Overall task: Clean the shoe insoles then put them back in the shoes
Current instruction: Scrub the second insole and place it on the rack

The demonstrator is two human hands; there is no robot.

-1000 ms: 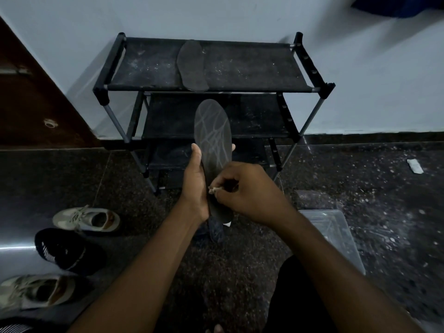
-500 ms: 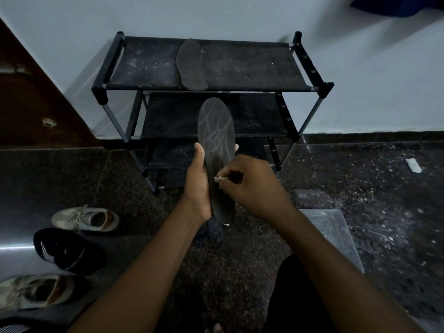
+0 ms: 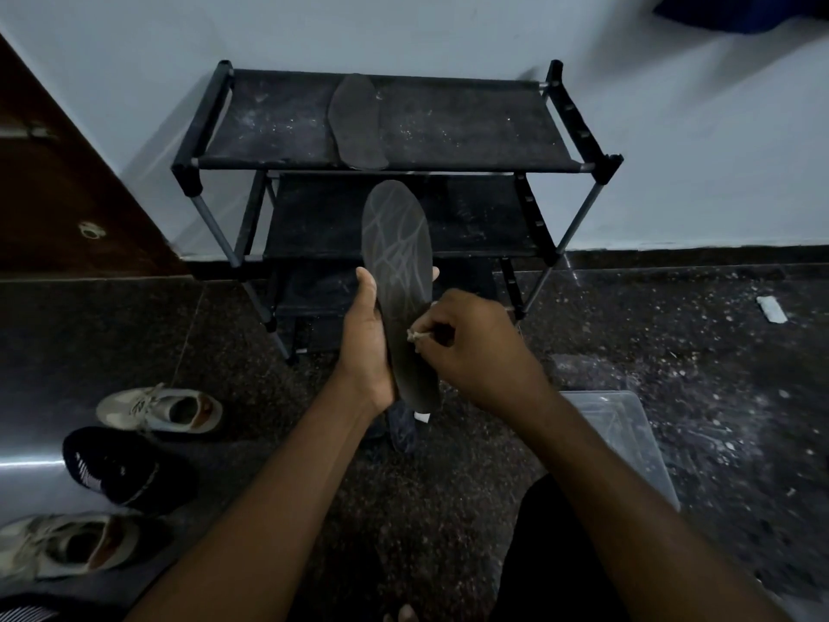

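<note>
My left hand (image 3: 365, 341) grips a dark insole (image 3: 399, 262) with pale branching lines, held upright in front of the shoe rack. My right hand (image 3: 475, 347) pinches a small pale wad of cleaning material (image 3: 416, 338) and presses it against the insole's lower half. A second dark insole (image 3: 356, 123) lies on the top shelf of the black rack (image 3: 471, 127). On the floor at the left sit two pale sneakers (image 3: 161, 410) (image 3: 63, 547) and a black shoe (image 3: 112, 469). Another dark shoe (image 3: 403, 430) shows partly below my hands.
A clear plastic lid or tray (image 3: 619, 433) lies on the dark speckled floor at the right. A small white scrap (image 3: 771, 309) rests further right near the wall. A brown door (image 3: 58, 172) stands at the left.
My right hand has slid the wad up along the insole from near its heel towards the middle. The left hand keeps its hold, lifting the insole slightly.
</note>
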